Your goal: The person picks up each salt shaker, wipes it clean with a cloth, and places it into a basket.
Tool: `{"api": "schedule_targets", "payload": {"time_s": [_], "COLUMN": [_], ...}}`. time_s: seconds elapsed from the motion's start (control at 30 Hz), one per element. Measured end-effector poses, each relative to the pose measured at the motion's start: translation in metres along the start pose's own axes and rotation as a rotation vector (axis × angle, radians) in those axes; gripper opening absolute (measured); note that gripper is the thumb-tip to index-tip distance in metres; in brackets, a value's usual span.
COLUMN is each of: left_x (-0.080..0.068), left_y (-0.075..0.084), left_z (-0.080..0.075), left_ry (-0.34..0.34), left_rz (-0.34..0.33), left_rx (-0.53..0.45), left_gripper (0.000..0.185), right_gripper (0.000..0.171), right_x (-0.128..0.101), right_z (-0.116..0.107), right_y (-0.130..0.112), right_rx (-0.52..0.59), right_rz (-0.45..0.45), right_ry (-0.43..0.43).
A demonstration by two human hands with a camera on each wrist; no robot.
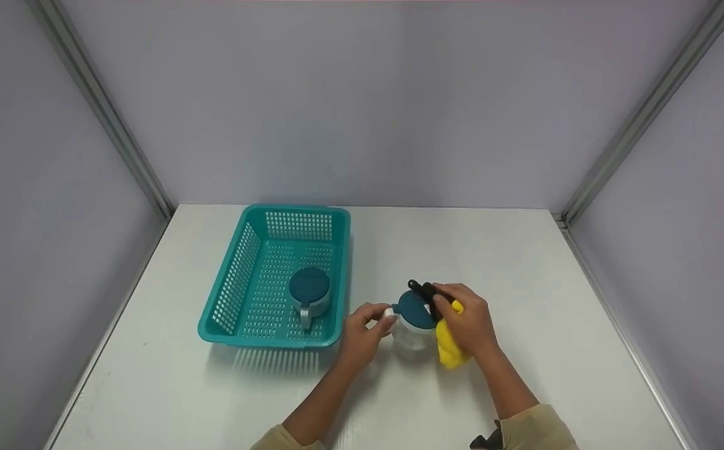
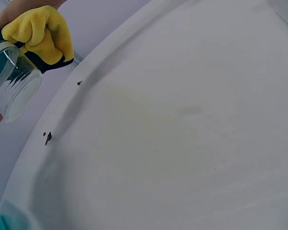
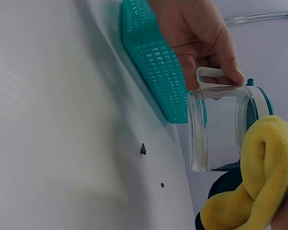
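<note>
Here's the clear glass jar with the dark teal lid (image 1: 413,322), standing on the white table (image 1: 524,262) just to the right of the teal perforated plastic basket (image 1: 237,281), and both hands are on it. The left hand (image 1: 362,331) has its fingers curled round the jar's white handle (image 3: 212,76) on the side facing the basket, pinching it firmly; the right wrist view shows that grip plainly. The right hand (image 1: 468,322) is closed round a bunched yellow cloth (image 1: 448,350), soft and thick by the look of it, with something black (image 1: 423,290) poking out above its fingers, and it presses against the jar's far side, away from the basket. Inside the basket sits a second jar with the same teal lid (image 1: 310,290), handle towards the front wall. Now, that jar looks rigid and light, see-through walls, nothing inside as far as I can tell, but smooth glass or hard plastic will slip in a bare palm and may crack if knocked. I'd say the handle is the sure hold, with the other hand steadying the body through the cloth. A few dark specks (image 3: 143,149) dot the table near the jar.
</note>
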State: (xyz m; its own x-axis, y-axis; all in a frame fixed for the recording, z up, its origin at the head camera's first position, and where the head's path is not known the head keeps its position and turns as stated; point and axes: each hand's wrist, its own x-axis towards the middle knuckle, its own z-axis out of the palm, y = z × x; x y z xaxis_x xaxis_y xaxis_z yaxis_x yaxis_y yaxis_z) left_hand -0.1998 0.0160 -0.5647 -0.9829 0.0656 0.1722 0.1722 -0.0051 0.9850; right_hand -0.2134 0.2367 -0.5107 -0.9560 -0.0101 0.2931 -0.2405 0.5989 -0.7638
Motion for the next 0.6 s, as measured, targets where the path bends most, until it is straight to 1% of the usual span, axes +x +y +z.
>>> {"api": "schedule_targets", "payload": {"time_s": [0.07,0.13,0.33,0.47,0.6], "left_x": [-0.001,-0.001,0.001,0.002,0.004], "left_y": [0.0,0.0,-0.002,-0.003,-0.001], "left_z": [0.0,0.001,0.001,0.0,0.0], "left_ry": [-0.006,-0.006,-0.022,-0.036,-0.022], "left_rz": [-0.028,-0.054,-0.116,-0.121,-0.113], "left_rx": [-0.013,-0.011,0.002,0.006,0.083], "left_gripper": [0.019,0.019,0.015,0.012,0.014], "right_gripper": [0.023,0.022,0.021,0.021,0.02], "right_x": [-0.003,-0.005,-0.009,-0.011,-0.012], "right_z": [0.002,0.004,0.008,0.01,0.011], "right_y": [0.0,-0.001,-0.002,-0.001,-0.001], "right_rx": [0.034,0.045,0.018,0.021,0.037], "right_rz": [0.017,0.016,-0.035,-0.071,-0.083], "right_ry": [0.014,0.035,0.074,0.093,0.103]}}
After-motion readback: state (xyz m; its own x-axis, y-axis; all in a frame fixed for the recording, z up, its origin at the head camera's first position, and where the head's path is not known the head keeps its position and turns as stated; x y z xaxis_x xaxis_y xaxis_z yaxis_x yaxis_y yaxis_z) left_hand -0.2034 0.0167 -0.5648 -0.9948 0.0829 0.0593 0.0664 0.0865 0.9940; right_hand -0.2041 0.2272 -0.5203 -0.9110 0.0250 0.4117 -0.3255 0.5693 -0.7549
